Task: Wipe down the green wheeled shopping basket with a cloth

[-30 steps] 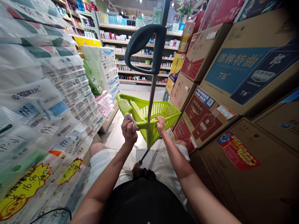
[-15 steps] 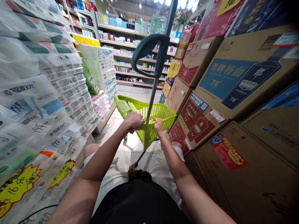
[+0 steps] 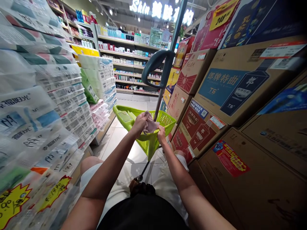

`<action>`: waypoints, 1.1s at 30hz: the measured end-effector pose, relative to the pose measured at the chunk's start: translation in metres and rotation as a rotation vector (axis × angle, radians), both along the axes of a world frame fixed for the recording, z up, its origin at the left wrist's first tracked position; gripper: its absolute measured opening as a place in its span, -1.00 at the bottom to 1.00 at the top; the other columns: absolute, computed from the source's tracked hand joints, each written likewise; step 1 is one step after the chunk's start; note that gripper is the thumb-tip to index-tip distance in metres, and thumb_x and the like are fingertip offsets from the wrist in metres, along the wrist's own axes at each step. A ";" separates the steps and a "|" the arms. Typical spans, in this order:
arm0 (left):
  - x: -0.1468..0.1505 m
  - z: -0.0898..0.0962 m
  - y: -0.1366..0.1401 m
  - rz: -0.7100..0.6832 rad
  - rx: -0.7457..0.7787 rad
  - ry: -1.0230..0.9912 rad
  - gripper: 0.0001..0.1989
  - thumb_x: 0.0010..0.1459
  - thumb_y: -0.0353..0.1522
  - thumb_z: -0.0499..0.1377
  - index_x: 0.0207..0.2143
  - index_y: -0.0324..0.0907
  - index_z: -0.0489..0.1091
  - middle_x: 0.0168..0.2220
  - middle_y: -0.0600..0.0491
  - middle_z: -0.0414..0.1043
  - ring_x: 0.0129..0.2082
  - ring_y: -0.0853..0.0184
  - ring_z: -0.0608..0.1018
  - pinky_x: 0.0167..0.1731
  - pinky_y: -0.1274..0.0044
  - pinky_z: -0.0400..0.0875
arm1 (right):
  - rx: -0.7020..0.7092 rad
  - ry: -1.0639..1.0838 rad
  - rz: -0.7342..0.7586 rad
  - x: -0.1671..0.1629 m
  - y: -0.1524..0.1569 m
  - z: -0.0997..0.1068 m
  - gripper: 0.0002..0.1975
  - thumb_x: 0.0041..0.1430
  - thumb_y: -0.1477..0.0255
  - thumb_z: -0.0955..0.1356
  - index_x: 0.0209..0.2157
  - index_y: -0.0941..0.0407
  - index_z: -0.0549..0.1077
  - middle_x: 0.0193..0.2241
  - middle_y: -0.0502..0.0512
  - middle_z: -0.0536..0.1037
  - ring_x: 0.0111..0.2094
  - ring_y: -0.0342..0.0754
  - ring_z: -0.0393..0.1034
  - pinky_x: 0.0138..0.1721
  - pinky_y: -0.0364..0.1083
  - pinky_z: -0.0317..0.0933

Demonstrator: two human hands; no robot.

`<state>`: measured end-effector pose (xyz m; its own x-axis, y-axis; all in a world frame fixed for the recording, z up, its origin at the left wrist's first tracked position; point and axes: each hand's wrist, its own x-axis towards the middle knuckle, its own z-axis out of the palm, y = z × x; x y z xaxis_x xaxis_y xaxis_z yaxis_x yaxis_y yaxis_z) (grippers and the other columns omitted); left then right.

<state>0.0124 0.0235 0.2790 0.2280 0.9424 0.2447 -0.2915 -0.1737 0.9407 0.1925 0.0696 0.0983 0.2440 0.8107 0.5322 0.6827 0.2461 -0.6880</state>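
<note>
A crumpled, pale pinkish-grey cloth is bunched above the near end of a lime-green plastic shopping cart. My left hand is closed on the cloth's left side. At the cloth's right end, the fingers of my right hand are closed around its edge, close beside the cart's rim. A grey metal pole rises behind the cloth and carries a dark blue-grey loop handle. The cloth covers part of the rim and the pole's foot.
Stacked tissue packs with handwritten prices line the left side. Cardboard cartons rise close on the right. Shelves of small boxed goods cross the back, beyond a tiled floor. My knees flank the cart.
My left hand has risen from the cart's rim, and the cloth now shows between both hands. My right hand stays near the rim. The view has tilted up slightly.
</note>
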 end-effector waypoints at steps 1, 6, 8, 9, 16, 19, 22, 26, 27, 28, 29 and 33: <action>0.001 -0.003 0.001 0.007 0.061 0.000 -0.82 0.20 -0.26 0.29 -0.34 -0.19 0.45 -0.40 0.01 0.46 -0.40 0.30 0.49 -0.37 0.53 0.38 | 0.004 0.001 0.005 0.001 0.001 0.000 -0.76 0.03 0.55 0.15 -0.39 0.04 0.39 -0.20 0.07 0.55 -0.05 0.03 0.34 0.18 0.00 0.10; -0.009 -0.024 0.006 0.026 0.442 0.351 -0.92 0.09 -0.37 0.28 -0.45 -0.12 0.44 -0.50 0.06 0.47 -0.48 0.27 0.51 -0.45 0.52 0.39 | 0.025 0.025 0.015 0.005 0.004 -0.003 -0.78 -0.01 0.56 0.14 -0.42 0.04 0.34 -0.16 0.09 0.55 0.00 0.02 0.36 0.24 0.03 0.06; -0.016 -0.022 0.011 -0.004 0.423 0.473 -0.86 0.01 -0.46 0.28 -0.52 -0.09 0.40 -0.59 0.09 0.41 -0.57 0.28 0.47 -0.51 0.52 0.35 | 0.029 0.037 0.015 0.005 0.004 -0.003 -0.79 -0.02 0.56 0.13 -0.42 0.04 0.32 -0.16 0.10 0.54 0.00 0.02 0.36 0.29 0.07 0.00; -0.018 -0.018 0.012 -0.024 0.382 0.544 -0.83 -0.02 -0.51 0.27 -0.54 -0.09 0.38 -0.61 0.10 0.39 -0.58 0.28 0.46 -0.50 0.52 0.35 | 0.031 0.041 0.016 0.005 0.004 -0.003 -0.79 -0.03 0.56 0.13 -0.42 0.04 0.31 -0.17 0.10 0.54 0.00 0.02 0.37 0.31 0.08 -0.03; -0.023 -0.019 -0.033 0.160 0.623 1.267 -0.94 0.28 -0.37 0.15 -0.21 -0.13 0.40 -0.24 -0.06 0.53 -0.27 0.16 0.58 -0.25 0.39 0.47 | 0.032 0.059 0.046 0.007 0.002 -0.003 -0.81 -0.01 0.53 0.15 -0.39 0.02 0.32 -0.25 0.07 0.52 -0.07 0.04 0.35 0.38 0.08 -0.15; -0.029 -0.054 -0.061 0.375 1.021 1.184 -0.84 0.37 -0.40 0.07 -0.05 -0.15 0.40 -0.09 -0.14 0.53 -0.07 0.12 0.59 -0.07 0.31 0.49 | 0.031 0.086 0.063 0.007 0.004 -0.003 -0.82 0.00 0.52 0.17 -0.40 0.02 0.34 -0.27 0.08 0.53 -0.06 0.05 0.34 0.36 0.06 -0.10; -0.041 -0.082 -0.066 0.496 1.287 0.976 -0.79 0.39 -0.43 0.08 0.01 -0.12 0.40 0.05 -0.14 0.51 0.13 0.14 0.51 0.12 0.28 0.41 | 0.025 0.111 0.105 0.005 0.008 -0.001 -0.80 -0.02 0.50 0.17 -0.42 0.03 0.38 -0.26 0.07 0.56 -0.05 0.04 0.37 0.34 0.05 -0.05; -0.061 -0.078 -0.040 0.698 1.050 0.858 -0.78 0.35 -0.39 0.11 0.02 -0.15 0.42 -0.02 -0.14 0.52 0.05 0.11 0.52 0.07 0.27 0.41 | 0.019 0.149 0.159 -0.001 0.013 0.001 -0.74 -0.03 0.48 0.18 -0.41 0.04 0.47 -0.18 0.06 0.61 0.09 0.04 0.37 0.36 0.05 -0.07; -0.066 -0.073 -0.032 0.739 0.928 0.855 -0.78 0.34 -0.40 0.10 0.00 -0.16 0.43 -0.06 -0.14 0.52 0.01 0.10 0.52 0.05 0.26 0.40 | 0.020 0.162 0.165 -0.003 0.014 0.001 -0.73 -0.04 0.48 0.18 -0.41 0.04 0.48 -0.18 0.06 0.62 0.13 0.05 0.36 0.37 0.06 -0.09; -0.072 -0.069 -0.025 0.770 0.812 0.847 -0.78 0.33 -0.42 0.08 -0.02 -0.16 0.44 -0.09 -0.13 0.52 -0.02 0.09 0.52 0.04 0.24 0.40 | 0.022 0.177 0.168 -0.005 0.014 0.001 -0.73 -0.04 0.48 0.18 -0.42 0.04 0.49 -0.17 0.06 0.62 0.16 0.06 0.34 0.38 0.07 -0.11; -0.076 -0.067 -0.020 0.798 0.714 0.825 -0.78 0.32 -0.43 0.06 -0.05 -0.16 0.44 -0.12 -0.12 0.51 -0.05 0.09 0.51 0.03 0.23 0.39 | 0.024 0.191 0.171 -0.007 0.014 0.002 -0.74 -0.04 0.47 0.18 -0.43 0.04 0.49 -0.17 0.07 0.63 0.19 0.06 0.32 0.39 0.08 -0.13; -0.079 -0.088 -0.022 0.923 0.572 0.560 -0.79 0.34 -0.36 0.04 -0.06 -0.15 0.40 -0.09 -0.14 0.46 -0.03 0.09 0.49 0.06 0.21 0.39 | 0.029 0.234 0.190 -0.007 0.006 0.005 -0.76 -0.04 0.47 0.18 -0.44 0.04 0.47 -0.15 0.07 0.63 0.23 0.07 0.29 0.44 0.15 -0.22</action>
